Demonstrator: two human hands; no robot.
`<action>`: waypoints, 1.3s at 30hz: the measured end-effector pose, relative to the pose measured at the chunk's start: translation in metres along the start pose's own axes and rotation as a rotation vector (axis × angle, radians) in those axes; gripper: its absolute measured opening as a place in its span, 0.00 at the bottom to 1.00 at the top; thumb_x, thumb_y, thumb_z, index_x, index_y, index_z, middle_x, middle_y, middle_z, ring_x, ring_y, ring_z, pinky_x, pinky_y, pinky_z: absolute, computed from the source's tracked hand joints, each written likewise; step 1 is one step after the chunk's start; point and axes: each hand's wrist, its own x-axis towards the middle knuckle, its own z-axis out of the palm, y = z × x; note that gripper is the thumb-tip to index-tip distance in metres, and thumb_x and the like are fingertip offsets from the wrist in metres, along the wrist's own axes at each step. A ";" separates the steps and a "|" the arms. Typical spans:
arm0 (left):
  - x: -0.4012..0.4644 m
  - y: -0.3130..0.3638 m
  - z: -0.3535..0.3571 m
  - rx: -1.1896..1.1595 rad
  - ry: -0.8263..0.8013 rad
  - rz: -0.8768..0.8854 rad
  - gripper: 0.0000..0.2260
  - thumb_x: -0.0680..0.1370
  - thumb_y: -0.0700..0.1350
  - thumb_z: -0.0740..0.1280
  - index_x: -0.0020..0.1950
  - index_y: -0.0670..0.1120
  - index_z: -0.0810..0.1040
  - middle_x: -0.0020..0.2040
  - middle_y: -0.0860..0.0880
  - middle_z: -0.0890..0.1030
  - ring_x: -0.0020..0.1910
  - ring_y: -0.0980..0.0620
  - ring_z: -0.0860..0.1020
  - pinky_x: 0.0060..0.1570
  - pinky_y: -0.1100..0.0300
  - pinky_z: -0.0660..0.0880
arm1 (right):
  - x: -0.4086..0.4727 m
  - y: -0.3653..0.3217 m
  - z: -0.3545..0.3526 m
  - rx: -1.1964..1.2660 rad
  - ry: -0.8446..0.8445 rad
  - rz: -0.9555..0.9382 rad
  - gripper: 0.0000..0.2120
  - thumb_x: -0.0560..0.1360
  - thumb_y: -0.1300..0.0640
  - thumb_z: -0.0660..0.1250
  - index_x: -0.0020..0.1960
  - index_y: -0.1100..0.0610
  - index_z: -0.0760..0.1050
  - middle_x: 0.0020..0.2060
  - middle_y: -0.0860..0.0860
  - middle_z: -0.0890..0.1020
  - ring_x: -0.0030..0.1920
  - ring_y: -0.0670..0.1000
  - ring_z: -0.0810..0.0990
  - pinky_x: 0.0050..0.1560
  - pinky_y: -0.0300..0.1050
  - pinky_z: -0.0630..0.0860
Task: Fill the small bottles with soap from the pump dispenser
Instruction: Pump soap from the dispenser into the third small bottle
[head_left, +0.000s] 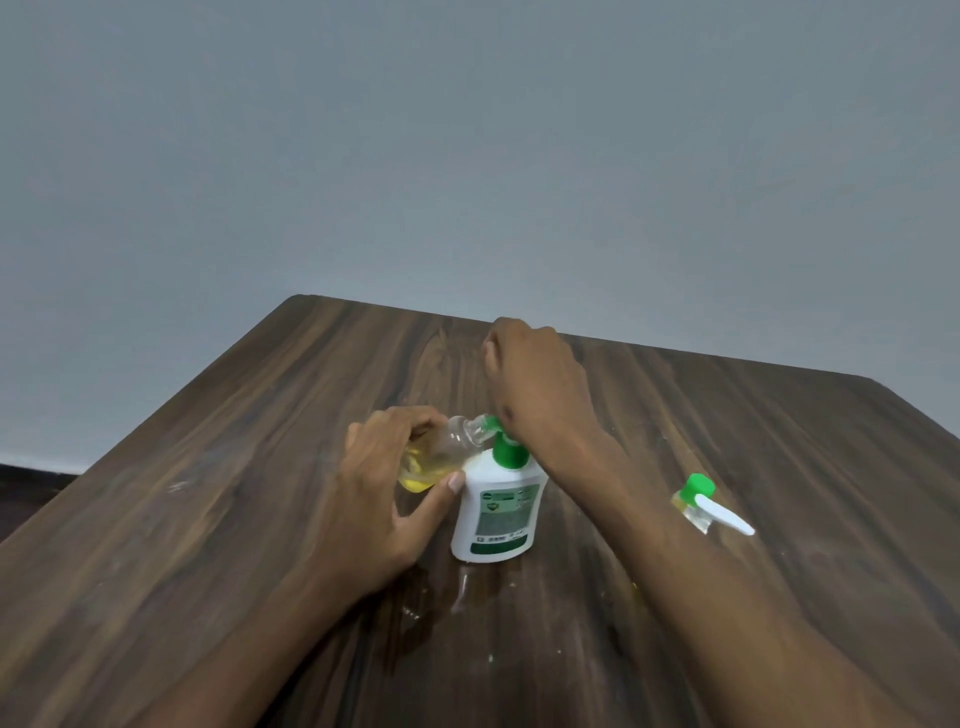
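Gripping a small clear bottle, the left hand had its fingers curled over the far side and the thumb pressed along the near side. This bottle was tilted, almost lying on its side, with its open neck turned to the right and meeting the green spout of the pump dispenser. Yellow soap was lying in the lower part of the bottle, near the palm.

Over the dispenser was the right hand, with its heel resting on the green pump head. Its fingers were bent downward on the far side, away from the camera, so I could not tell if they were holding something or only curled.

The dispenser was white with a green collar and a printed label, and it was standing upright on the wooden table, about in the middle. The left thumb tip was just beside its shoulder.

To the right of the right forearm, well apart from the dispenser, a second small bottle was standing on the table. It had a green cap and a white nozzle pointing to the right, and a little yellow soap was visible inside.

On the table in front of the dispenser there was a wet patch, and some small pale spots were lying around it. Behind the table was a plain grey wall.
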 end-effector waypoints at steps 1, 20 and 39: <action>0.000 0.000 -0.001 -0.001 -0.002 0.002 0.16 0.76 0.53 0.71 0.62 0.49 0.77 0.56 0.60 0.77 0.56 0.62 0.75 0.48 0.47 0.77 | -0.001 0.000 0.001 0.002 -0.003 0.006 0.05 0.80 0.63 0.63 0.48 0.55 0.74 0.40 0.52 0.79 0.39 0.55 0.78 0.38 0.52 0.78; -0.002 -0.007 0.003 -0.020 0.016 0.003 0.16 0.77 0.54 0.70 0.62 0.49 0.77 0.56 0.60 0.78 0.57 0.62 0.75 0.50 0.46 0.76 | 0.002 0.000 0.001 0.020 -0.016 0.023 0.05 0.80 0.62 0.62 0.49 0.55 0.75 0.42 0.52 0.79 0.41 0.56 0.78 0.37 0.49 0.73; -0.001 -0.006 0.005 -0.019 0.034 0.022 0.17 0.76 0.54 0.70 0.62 0.49 0.77 0.55 0.60 0.78 0.57 0.63 0.75 0.49 0.48 0.76 | 0.001 0.000 -0.002 0.020 -0.012 0.025 0.04 0.81 0.62 0.62 0.49 0.55 0.74 0.42 0.52 0.79 0.41 0.55 0.78 0.37 0.49 0.74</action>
